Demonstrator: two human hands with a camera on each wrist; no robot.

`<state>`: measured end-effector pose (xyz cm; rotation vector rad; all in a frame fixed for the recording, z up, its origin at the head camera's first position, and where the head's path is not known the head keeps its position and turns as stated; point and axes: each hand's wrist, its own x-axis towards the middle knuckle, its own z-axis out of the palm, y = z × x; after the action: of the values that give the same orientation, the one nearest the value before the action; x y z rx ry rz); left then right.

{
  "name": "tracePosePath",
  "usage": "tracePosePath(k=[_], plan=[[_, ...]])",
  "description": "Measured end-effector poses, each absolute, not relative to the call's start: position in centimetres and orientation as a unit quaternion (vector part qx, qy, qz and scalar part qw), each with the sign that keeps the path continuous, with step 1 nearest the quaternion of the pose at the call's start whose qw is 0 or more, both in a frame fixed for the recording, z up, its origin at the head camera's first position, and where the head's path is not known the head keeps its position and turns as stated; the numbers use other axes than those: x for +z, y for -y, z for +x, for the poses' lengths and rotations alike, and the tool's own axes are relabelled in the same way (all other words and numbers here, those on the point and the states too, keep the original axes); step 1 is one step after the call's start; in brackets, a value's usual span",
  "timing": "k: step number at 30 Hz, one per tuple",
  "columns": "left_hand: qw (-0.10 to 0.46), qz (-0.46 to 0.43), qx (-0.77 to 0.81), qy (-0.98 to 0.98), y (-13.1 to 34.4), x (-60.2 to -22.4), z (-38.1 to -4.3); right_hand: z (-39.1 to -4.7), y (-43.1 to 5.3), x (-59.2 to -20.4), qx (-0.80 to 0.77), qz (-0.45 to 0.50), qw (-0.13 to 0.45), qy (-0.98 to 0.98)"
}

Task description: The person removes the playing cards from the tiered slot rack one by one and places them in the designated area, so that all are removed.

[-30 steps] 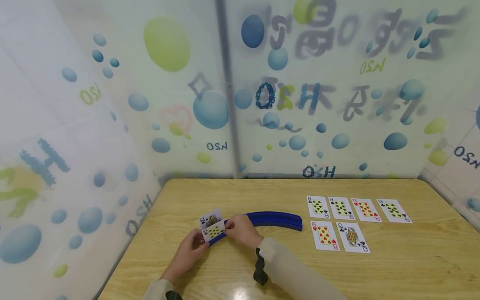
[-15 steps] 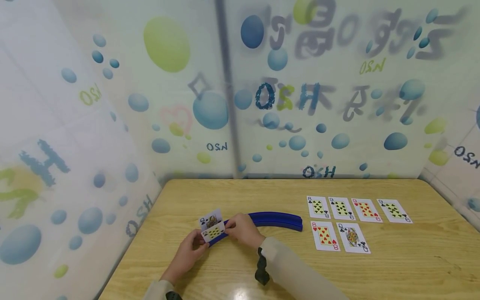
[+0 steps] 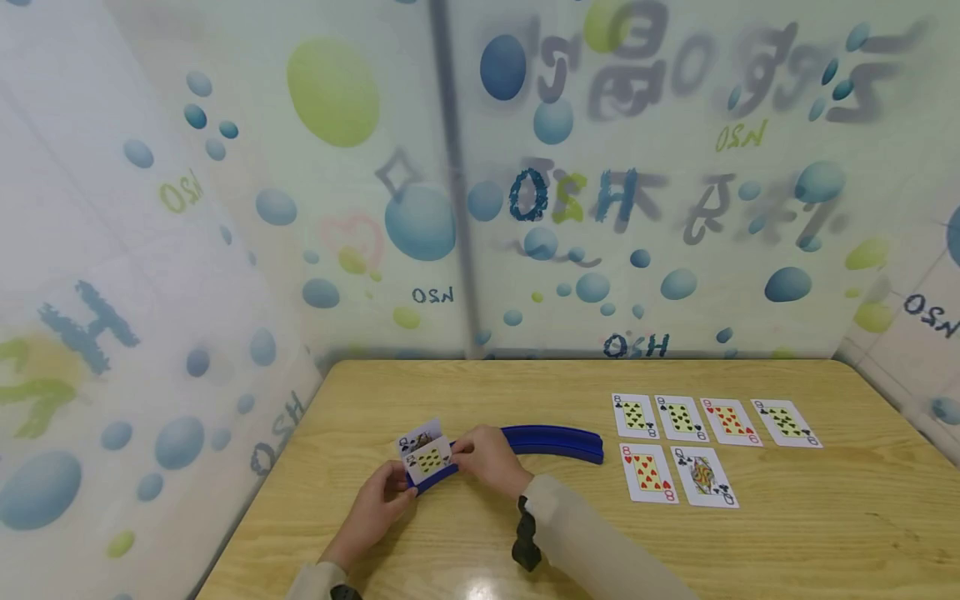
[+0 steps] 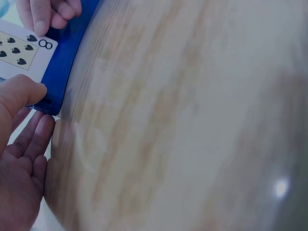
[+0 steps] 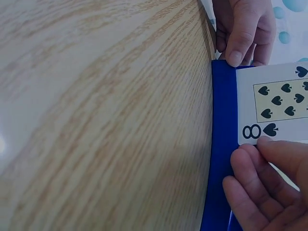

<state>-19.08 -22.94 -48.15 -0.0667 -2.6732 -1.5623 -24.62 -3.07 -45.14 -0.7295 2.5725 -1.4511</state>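
A curved blue card holder lies on the table, its left end between both hands. The eight of spades stands in the front of that end, overlapping a queen set behind it. My left hand grips the holder's left end; in the left wrist view its thumb rests on the blue front, fingers beneath and behind. My right hand pinches the eight's lower right corner between thumb and fingers, as the right wrist view shows at the eight of spades. The queen's lower part is hidden.
To the right, face-up cards lie in two rows: several in the back row, including a nine of hearts, and an eight of hearts and a queen of clubs in front. A patterned curtain rises behind the wooden table.
The eight of spades has tipped up and now shows more of its face, covering more of the queen. Both hands stay nearly in place; the flat cards lie as before.
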Motion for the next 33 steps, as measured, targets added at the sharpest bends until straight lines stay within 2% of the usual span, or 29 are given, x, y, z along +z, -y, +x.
tracePosePath(k=[19, 33], plan=[[0.027, -0.019, -0.51, 0.86, 23.0, -48.2, -19.2, -24.4, -0.2, -43.3, -0.476, -0.252, 0.033, -0.842], [0.03, -0.022, -0.508, 0.861, 23.0, -48.2, -19.1, -24.4, -4.2, -42.7, -0.495, -0.22, 0.016, -0.841]])
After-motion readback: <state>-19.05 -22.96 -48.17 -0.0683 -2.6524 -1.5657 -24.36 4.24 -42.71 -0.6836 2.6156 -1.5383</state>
